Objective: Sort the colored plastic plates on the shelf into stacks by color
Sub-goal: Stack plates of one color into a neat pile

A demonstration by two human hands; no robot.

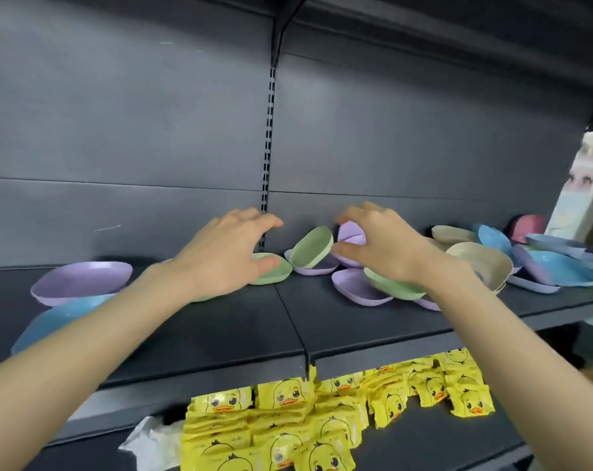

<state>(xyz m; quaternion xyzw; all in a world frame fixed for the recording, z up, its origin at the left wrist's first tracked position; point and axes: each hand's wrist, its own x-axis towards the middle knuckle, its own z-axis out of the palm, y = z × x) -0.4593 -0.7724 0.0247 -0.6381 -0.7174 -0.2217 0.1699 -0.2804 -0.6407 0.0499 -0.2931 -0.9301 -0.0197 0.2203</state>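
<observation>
- At nine o'clock on the shelf (220, 331), a lone purple plate (81, 278) and a blue plate (55, 322); I judge the stacks barely begun.
- My left grip (227, 254) is spread wide and empty over a green plate (273, 270).
- My right grip (380, 246) curls round a tilted purple plate (352, 234).
- At three o'clock the mixed pile (543, 263) is still unsorted.

On your dark metal shelf (220, 334), a lilac plastic plate (81, 280) lies at frame left, a blue plastic plate (50, 319) before it. At centre leans a tilted green plastic plate (312, 248), an upright lilac plastic plate (353, 232) just right of it. Yellow duck-printed packets (288, 419) lie below.
</observation>
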